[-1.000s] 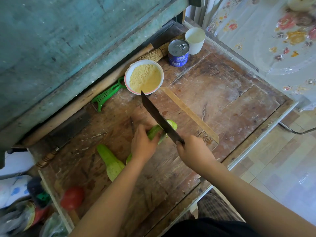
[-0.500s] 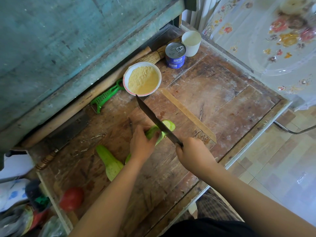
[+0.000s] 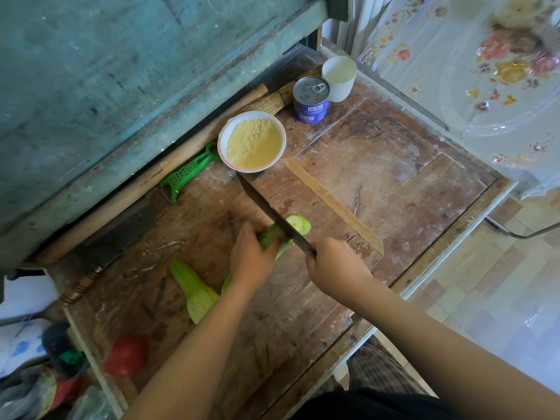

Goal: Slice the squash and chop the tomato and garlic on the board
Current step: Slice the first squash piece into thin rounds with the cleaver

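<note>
My left hand (image 3: 250,256) grips a green squash piece (image 3: 269,234) lying on the worn wooden board (image 3: 303,192). My right hand (image 3: 335,265) holds the handle of a dark knife (image 3: 266,209), whose blade crosses the squash just behind its pale round cut end (image 3: 300,224). A second squash piece (image 3: 194,291) lies to the left on the table. A red tomato (image 3: 125,356) sits at the table's near left corner. No garlic is visible.
A bowl of yellow powder (image 3: 253,140) stands just beyond the knife tip. A green peeler (image 3: 185,174), a blue tin can (image 3: 310,98), a white cup (image 3: 338,77) and a broom (image 3: 266,101) lie along the back. The table edge (image 3: 439,268) runs at the right.
The knife has shifted slightly across the squash near its cut end. My left hand stays on the squash. The camera has drifted a little.
</note>
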The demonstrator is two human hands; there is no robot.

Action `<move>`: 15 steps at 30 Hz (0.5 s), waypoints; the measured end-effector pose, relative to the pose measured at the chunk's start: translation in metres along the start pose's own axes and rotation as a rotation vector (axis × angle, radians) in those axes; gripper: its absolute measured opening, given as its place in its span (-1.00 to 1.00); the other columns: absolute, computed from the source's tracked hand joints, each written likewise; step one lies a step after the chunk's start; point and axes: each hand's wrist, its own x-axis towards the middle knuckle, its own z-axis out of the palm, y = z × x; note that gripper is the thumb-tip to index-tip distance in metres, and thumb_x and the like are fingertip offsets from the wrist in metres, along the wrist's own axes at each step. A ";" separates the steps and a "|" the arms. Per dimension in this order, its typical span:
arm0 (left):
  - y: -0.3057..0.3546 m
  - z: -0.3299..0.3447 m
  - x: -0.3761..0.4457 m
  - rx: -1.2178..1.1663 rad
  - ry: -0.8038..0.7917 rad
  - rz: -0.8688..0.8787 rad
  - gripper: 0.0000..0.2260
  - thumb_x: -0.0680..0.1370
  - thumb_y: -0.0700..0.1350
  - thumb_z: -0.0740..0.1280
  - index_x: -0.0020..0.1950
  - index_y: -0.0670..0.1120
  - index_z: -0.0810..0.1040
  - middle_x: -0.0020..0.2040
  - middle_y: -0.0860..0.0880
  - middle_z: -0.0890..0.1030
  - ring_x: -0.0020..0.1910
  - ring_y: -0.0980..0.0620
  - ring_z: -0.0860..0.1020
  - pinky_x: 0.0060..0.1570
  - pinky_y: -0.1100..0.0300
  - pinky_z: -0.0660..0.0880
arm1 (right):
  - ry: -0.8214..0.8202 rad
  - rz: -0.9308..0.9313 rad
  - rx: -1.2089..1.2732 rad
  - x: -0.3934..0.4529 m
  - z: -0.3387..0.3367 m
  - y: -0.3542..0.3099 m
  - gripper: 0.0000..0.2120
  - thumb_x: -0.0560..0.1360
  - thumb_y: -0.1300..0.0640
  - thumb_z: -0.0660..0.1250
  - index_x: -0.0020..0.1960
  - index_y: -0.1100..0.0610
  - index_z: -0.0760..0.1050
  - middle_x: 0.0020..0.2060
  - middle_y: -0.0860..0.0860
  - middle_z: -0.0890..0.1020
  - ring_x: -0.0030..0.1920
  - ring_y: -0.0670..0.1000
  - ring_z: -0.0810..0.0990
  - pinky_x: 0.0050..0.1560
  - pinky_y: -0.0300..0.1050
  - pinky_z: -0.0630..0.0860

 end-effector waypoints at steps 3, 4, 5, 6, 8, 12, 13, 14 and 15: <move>-0.001 -0.001 0.001 -0.002 -0.002 0.006 -0.64 0.45 0.16 0.40 -0.08 -0.04 0.32 -0.10 -0.04 0.50 -0.14 -0.07 0.48 -0.25 0.10 0.30 | -0.008 0.018 0.000 0.004 0.002 -0.001 -0.71 0.61 0.13 0.09 -0.26 0.16 0.37 -0.42 0.04 0.41 -0.46 0.04 0.38 -0.49 -0.20 0.24; -0.002 0.000 0.001 -0.006 -0.003 0.009 -0.65 0.45 0.16 0.40 -0.08 -0.03 0.32 -0.10 -0.03 0.50 -0.13 -0.07 0.49 -0.25 0.10 0.30 | -0.013 0.025 0.001 0.007 0.003 -0.001 -0.69 0.61 0.13 0.09 -0.31 0.15 0.33 -0.42 0.04 0.41 -0.47 0.04 0.37 -0.49 -0.19 0.24; -0.002 0.000 0.001 -0.008 -0.003 0.011 -0.65 0.44 0.15 0.40 -0.08 -0.03 0.32 -0.10 -0.03 0.50 -0.12 -0.07 0.50 -0.25 0.10 0.30 | -0.016 0.032 0.000 0.009 0.004 -0.001 -0.67 0.60 0.13 0.09 -0.33 0.14 0.30 -0.42 0.05 0.40 -0.47 0.04 0.36 -0.49 -0.19 0.24; -0.003 0.000 0.001 -0.008 -0.002 0.013 -0.65 0.45 0.15 0.41 -0.08 -0.03 0.32 -0.09 -0.03 0.51 -0.12 -0.08 0.50 -0.25 0.10 0.30 | -0.019 0.040 0.000 0.010 0.005 -0.001 -0.66 0.60 0.13 0.09 -0.34 0.14 0.28 -0.43 0.05 0.40 -0.47 0.04 0.36 -0.48 -0.19 0.25; -0.003 0.000 0.002 -0.012 -0.006 0.015 -0.66 0.45 0.15 0.40 -0.06 -0.03 0.34 -0.08 -0.03 0.51 -0.11 -0.08 0.50 -0.25 0.10 0.30 | -0.022 0.052 0.001 0.013 0.006 -0.002 -0.65 0.60 0.12 0.10 -0.35 0.14 0.27 -0.43 0.05 0.39 -0.47 0.04 0.35 -0.48 -0.19 0.26; -0.004 0.000 0.003 -0.008 -0.012 0.013 -0.67 0.46 0.14 0.38 0.00 -0.04 0.36 -0.03 -0.02 0.53 -0.06 -0.07 0.52 -0.21 0.11 0.33 | -0.025 0.082 0.012 0.021 0.011 -0.003 -0.69 0.59 0.13 0.12 -0.32 0.16 0.33 -0.40 0.06 0.43 -0.41 0.09 0.43 -0.40 -0.16 0.36; -0.005 0.000 0.002 -0.005 -0.008 0.015 -0.67 0.46 0.14 0.38 0.01 -0.04 0.37 -0.01 -0.02 0.53 -0.05 -0.06 0.52 -0.21 0.12 0.33 | -0.031 0.091 0.018 0.023 0.012 -0.002 -0.72 0.58 0.14 0.12 -0.29 0.17 0.36 -0.39 0.06 0.44 -0.38 0.11 0.45 -0.37 -0.14 0.38; -0.005 0.000 0.002 -0.001 -0.005 0.016 -0.66 0.46 0.14 0.38 0.02 -0.04 0.37 0.00 -0.01 0.53 -0.04 -0.06 0.52 -0.20 0.13 0.32 | -0.034 0.095 0.026 0.024 0.014 -0.001 -0.74 0.58 0.14 0.12 -0.26 0.17 0.37 -0.38 0.06 0.44 -0.37 0.11 0.46 -0.36 -0.14 0.38; -0.005 0.000 0.003 0.001 -0.008 0.014 -0.66 0.46 0.14 0.38 0.03 -0.04 0.37 0.01 -0.01 0.52 -0.04 -0.05 0.52 -0.20 0.13 0.33 | -0.032 0.093 0.031 0.025 0.015 0.000 -0.74 0.58 0.14 0.12 -0.26 0.17 0.37 -0.39 0.06 0.43 -0.38 0.10 0.45 -0.38 -0.15 0.36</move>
